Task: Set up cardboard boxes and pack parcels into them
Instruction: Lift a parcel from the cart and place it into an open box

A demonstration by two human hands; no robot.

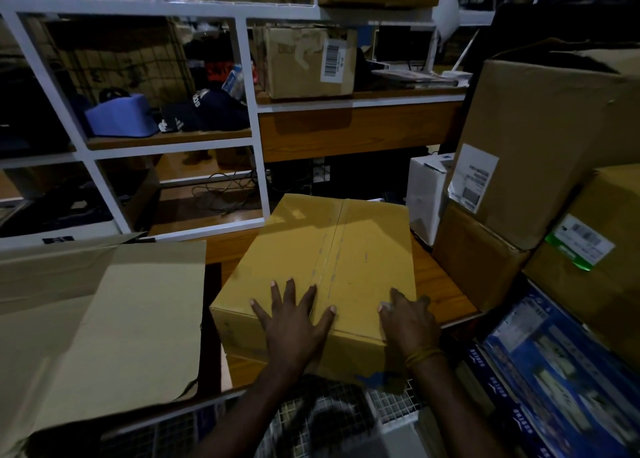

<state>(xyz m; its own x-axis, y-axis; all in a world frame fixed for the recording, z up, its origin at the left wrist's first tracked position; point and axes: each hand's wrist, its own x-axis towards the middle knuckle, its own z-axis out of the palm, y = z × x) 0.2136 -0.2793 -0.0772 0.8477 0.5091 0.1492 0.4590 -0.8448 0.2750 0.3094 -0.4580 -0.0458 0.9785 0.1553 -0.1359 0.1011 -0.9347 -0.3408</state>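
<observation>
A yellow-brown cardboard box [332,246], closed with clear tape along its middle seam, stands on a wooden table [440,284] in front of me. My left hand [294,319] lies flat on the box's near top with fingers spread, just left of the seam. My right hand [407,319] rests at the near right corner of the top, fingers bent over the edge; something pale shows at its fingertips, too small to tell what. A yellow band circles the right wrist.
An open cardboard box with raised flaps [114,319] stands at the left. Stacked brown cartons [540,153] and blue printed boxes [561,371] crowd the right. White shelving [249,87] with caps and a labelled carton lies behind. A white wire basket [391,405] sits below.
</observation>
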